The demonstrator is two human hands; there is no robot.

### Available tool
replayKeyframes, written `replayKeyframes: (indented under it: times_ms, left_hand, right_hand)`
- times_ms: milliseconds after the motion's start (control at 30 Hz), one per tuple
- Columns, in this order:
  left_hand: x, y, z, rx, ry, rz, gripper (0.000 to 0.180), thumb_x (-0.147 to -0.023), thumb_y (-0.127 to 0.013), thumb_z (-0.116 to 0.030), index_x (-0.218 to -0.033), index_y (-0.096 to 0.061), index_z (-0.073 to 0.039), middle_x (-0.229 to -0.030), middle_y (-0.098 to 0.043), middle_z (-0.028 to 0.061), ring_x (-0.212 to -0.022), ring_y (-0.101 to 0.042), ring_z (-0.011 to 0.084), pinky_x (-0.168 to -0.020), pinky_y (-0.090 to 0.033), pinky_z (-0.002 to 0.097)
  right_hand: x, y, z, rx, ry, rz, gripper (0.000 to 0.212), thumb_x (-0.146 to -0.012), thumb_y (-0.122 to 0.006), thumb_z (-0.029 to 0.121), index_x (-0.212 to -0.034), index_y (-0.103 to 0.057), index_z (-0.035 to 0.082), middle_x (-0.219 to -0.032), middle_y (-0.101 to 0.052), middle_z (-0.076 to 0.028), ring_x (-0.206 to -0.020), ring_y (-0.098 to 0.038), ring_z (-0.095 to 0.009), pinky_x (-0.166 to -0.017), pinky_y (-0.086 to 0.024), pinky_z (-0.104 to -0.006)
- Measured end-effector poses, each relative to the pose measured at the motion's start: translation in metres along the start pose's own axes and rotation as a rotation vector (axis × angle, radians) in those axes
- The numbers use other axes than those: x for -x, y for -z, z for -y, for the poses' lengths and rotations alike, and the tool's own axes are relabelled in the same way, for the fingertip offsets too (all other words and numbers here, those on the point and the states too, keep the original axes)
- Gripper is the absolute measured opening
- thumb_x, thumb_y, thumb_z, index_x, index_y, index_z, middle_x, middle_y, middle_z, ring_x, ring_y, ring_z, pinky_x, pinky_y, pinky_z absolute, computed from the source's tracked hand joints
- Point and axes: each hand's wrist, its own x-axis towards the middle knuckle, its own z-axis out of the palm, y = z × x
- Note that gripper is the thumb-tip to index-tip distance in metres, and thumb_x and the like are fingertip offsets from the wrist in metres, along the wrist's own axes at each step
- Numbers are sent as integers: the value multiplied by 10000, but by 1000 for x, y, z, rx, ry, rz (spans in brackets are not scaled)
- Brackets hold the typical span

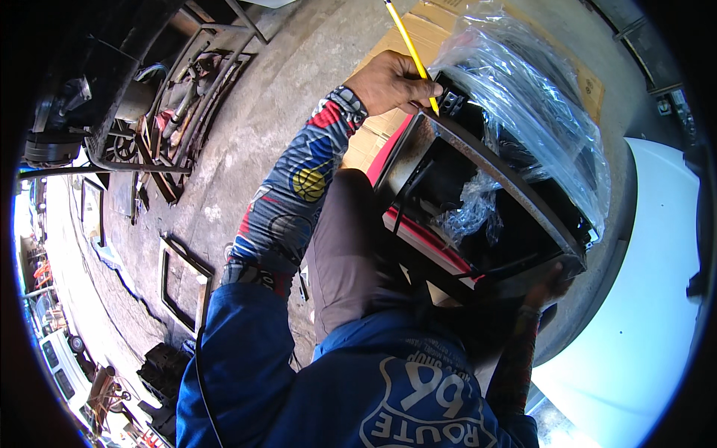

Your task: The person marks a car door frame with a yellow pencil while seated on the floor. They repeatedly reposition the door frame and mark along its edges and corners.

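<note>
My left hand (392,81), in a patterned sleeve, grips a thin yellow pencil (408,46) and presses its tip against the upper corner of a large black part (515,231). The part has a rusty curved metal band (493,168) along its rim, a red strip on its lower side, and clear plastic wrap (523,82) bunched over its far end. It rests on my lap over brown trousers (343,246). My right hand (551,287) holds the part's lower edge from beneath; its fingers are mostly hidden behind it.
Flattened cardboard (418,26) lies on the concrete floor (284,89) under the part. Rusty metal frames and scrap (187,97) sit at the upper left, and a rectangular frame (183,280) lies at the left. A white curved panel (650,299) fills the right side.
</note>
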Motion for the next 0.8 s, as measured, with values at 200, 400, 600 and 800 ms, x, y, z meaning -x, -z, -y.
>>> replayKeyframes:
  times_ms: [200,400,600,800]
  left_hand:
    - [-1,-2,-2,-59,20,-27,302,-920,-746,-259,-1064,-709,4,-925,-745,86,-808,-727,138,-713,-609,248]
    - [-1,-4,-6,-65,34,-33,334,-909,-755,-268,-1078,-715,17,-931,-747,132,-831,-736,180,-758,-614,281]
    - [3,3,-4,6,-12,29,315,-919,-745,-250,-1086,-712,15,-960,-747,129,-843,-737,179,-772,-612,279]
    - [-7,-5,-1,-71,33,-43,314,-907,-757,-238,-1063,-714,32,-905,-746,134,-798,-737,182,-741,-612,283]
  right_hand:
    - [-1,0,-1,47,-8,-20,493,-975,-679,284,-1327,-555,-39,-1278,-638,-171,-1149,-622,-285,-1026,-467,-403]
    - [-1,1,0,56,-53,-18,528,-969,-683,316,-1336,-550,-39,-1289,-633,-182,-1160,-621,-294,-1027,-471,-404]
    - [-1,0,-3,109,-121,-44,552,-964,-687,340,-1344,-548,-36,-1287,-637,-180,-1156,-625,-293,-1022,-475,-401]
    - [-1,2,-4,79,-44,-29,513,-964,-688,341,-1292,-577,-37,-1230,-661,-167,-1118,-637,-292,-1002,-482,-407]
